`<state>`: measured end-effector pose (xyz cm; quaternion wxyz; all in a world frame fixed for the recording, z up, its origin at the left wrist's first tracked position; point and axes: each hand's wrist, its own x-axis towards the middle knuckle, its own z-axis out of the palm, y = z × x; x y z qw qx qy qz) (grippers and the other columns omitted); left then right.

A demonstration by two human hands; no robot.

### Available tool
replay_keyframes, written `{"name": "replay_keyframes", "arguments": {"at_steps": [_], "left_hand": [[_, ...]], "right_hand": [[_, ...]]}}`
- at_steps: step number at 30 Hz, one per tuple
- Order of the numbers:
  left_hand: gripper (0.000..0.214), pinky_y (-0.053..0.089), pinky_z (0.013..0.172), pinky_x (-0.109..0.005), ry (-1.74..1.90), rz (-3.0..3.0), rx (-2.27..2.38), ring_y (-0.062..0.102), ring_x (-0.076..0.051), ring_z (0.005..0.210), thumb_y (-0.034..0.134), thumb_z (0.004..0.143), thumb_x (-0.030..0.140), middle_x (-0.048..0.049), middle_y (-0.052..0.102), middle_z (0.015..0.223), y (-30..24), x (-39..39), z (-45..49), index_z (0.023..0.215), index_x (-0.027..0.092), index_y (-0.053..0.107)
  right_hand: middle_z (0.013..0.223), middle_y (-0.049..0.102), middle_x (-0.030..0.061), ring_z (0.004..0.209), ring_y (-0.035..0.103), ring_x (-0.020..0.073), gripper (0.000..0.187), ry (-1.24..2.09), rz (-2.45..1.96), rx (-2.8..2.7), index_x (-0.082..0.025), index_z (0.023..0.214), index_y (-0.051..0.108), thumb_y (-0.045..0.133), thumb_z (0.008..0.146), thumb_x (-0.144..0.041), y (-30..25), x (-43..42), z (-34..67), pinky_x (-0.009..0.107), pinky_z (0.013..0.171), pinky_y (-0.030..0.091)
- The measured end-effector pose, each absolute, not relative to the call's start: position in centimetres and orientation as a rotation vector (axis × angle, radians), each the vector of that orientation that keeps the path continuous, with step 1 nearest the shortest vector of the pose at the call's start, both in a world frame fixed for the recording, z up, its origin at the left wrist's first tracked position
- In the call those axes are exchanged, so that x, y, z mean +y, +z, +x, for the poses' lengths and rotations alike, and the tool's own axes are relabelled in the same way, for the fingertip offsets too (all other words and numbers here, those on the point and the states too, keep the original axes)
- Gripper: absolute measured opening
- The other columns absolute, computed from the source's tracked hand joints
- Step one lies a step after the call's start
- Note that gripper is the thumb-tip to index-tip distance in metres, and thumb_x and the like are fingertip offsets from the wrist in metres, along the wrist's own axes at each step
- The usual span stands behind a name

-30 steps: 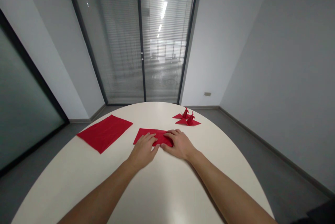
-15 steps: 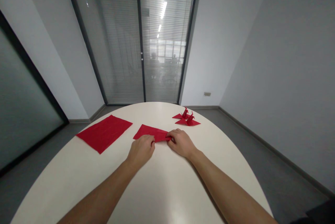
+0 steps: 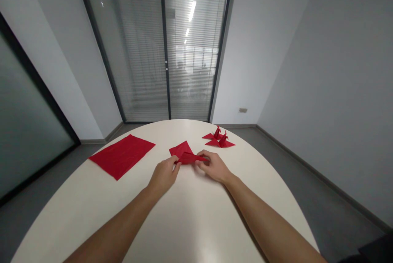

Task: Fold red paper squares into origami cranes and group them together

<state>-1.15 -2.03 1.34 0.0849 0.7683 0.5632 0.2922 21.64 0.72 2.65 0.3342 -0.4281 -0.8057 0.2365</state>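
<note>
A partly folded sheet of red paper (image 3: 185, 154) is between my two hands at the middle of the table, with one corner pointing away from me and a raised flap along its near side. My left hand (image 3: 164, 173) pinches its left near edge between thumb and fingers. On the other side my right hand (image 3: 212, 166) grips the right end, thumb below and fingers above. The fingertips partly cover both ends of the paper.
Two red paper cranes (image 3: 221, 141) stand close together beyond my right hand. A flat red sheet (image 3: 123, 156) lies on the left of the round white table (image 3: 172, 222). Past the far rim is a glass partition with blinds (image 3: 141, 70).
The paper has turned and its near side has lifted into a flap, so its outline is now narrower with a corner at the back. Both hands still hold it, with fingers shifted slightly.
</note>
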Motion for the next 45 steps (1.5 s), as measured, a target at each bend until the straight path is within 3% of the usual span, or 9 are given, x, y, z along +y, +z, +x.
{"name": "replay_keyframes", "arguments": {"at_steps": [5, 11, 14, 17, 24, 27, 31, 37, 45], "left_hand": [[0.015, 0.046, 0.069, -0.029, 0.971, 2.150, 1.610, 0.071, -0.022, 0.079, 0.046, 0.098, 0.026, -0.0064, 0.074, 0.088, 1.2, -1.9, -1.4, 0.093, 0.021, 0.059], [0.023, 0.048, 0.071, -0.029, 1.031, 2.023, 1.548, 0.072, -0.021, 0.081, 0.049, 0.096, 0.026, -0.0059, 0.077, 0.094, 0.7, -1.5, -1.4, 0.118, 0.020, 0.052], [0.037, 0.045, 0.065, -0.029, 1.040, 2.035, 1.595, 0.068, -0.019, 0.070, 0.049, 0.096, 0.026, -0.0018, 0.074, 0.082, 0.5, -1.5, -1.4, 0.132, 0.018, 0.046], [0.043, 0.043, 0.061, -0.028, 1.036, 2.033, 1.639, 0.065, -0.018, 0.066, 0.049, 0.096, 0.028, 0.0012, 0.068, 0.075, 0.2, -1.3, -1.3, 0.137, 0.017, 0.043], [0.061, 0.049, 0.073, -0.033, 0.988, 2.144, 1.738, 0.063, -0.021, 0.077, 0.052, 0.093, 0.023, -0.0023, 0.065, 0.080, -0.2, -1.2, -1.1, 0.149, 0.012, 0.032], [0.058, 0.051, 0.089, -0.041, 1.004, 2.294, 1.761, 0.062, -0.025, 0.097, 0.054, 0.091, 0.021, -0.0100, 0.067, 0.101, -0.2, -1.4, -1.1, 0.147, 0.015, 0.039], [0.044, 0.044, 0.110, -0.047, 1.033, 2.493, 1.693, 0.048, -0.030, 0.131, 0.054, 0.091, 0.019, -0.0149, 0.052, 0.142, -0.5, -1.2, -1.1, 0.135, 0.019, 0.056], [0.038, 0.038, 0.117, -0.049, 0.891, 2.572, 1.576, 0.046, -0.029, 0.139, 0.049, 0.093, 0.017, -0.0145, 0.058, 0.142, -1.0, -0.7, -1.0, 0.127, 0.016, 0.064], [0.041, 0.034, 0.116, -0.054, 0.701, 2.480, 1.625, 0.046, -0.029, 0.140, 0.047, 0.095, 0.023, -0.0124, 0.055, 0.146, 0.0, -1.1, -0.2, 0.135, 0.020, 0.059]], "right_hand": [[0.096, 0.073, 0.0059, 0.082, 0.064, 0.0206, 0.027, 0.686, -1.112, -2.050, -0.018, 0.108, 0.067, 0.058, 0.092, -0.038, 1.9, 1.2, 21.7, 0.032, 0.076, 0.049], [0.074, 0.067, 0.0010, 0.067, 0.057, 0.0162, 0.024, 0.646, -1.162, -2.064, -0.017, 0.086, 0.064, 0.055, 0.094, -0.038, 1.2, 1.8, 21.6, 0.028, 0.064, 0.042], [0.076, 0.069, 0.0004, 0.068, 0.059, 0.0158, 0.023, 0.693, -1.150, -2.038, -0.017, 0.103, 0.065, 0.058, 0.093, -0.036, 0.8, 2.1, 21.7, 0.027, 0.066, 0.043], [0.081, 0.071, 0.0018, 0.071, 0.061, 0.0162, 0.039, 0.735, -1.147, -2.021, -0.015, 0.127, 0.059, 0.058, 0.093, -0.034, 0.4, 2.2, 21.8, 0.028, 0.069, 0.045], [0.081, 0.070, 0.0020, 0.071, 0.061, 0.0167, 0.052, 0.657, -1.163, -2.078, -0.016, 0.143, 0.048, 0.056, 0.094, -0.031, 0.5, 2.1, 21.6, 0.028, 0.069, 0.046], [0.082, 0.070, 0.0028, 0.073, 0.061, 0.0177, 0.053, 0.609, -1.186, -2.104, -0.016, 0.145, 0.045, 0.054, 0.095, -0.029, 0.6, 1.9, 21.4, 0.029, 0.070, 0.046], [0.086, 0.069, 0.0046, 0.079, 0.062, 0.0200, 0.054, 0.480, -1.253, -2.143, -0.015, 0.145, 0.044, 0.054, 0.093, -0.025, 0.9, 1.6, 21.3, 0.031, 0.075, 0.048], [0.125, 0.064, 0.0144, 0.117, 0.056, 0.0267, 0.040, 0.154, -1.144, -2.302, -0.015, 0.131, 0.061, 0.053, 0.093, -0.022, 2.1, 0.7, 20.3, 0.042, 0.104, 0.042], [0.161, 0.029, 0.0162, 0.151, 0.024, 0.0287, 0.065, 0.370, -1.194, -2.598, -0.010, 0.156, 0.031, 0.034, 0.102, -0.046, 1.9, -1.4, 18.6, 0.049, 0.123, 0.021]]}}
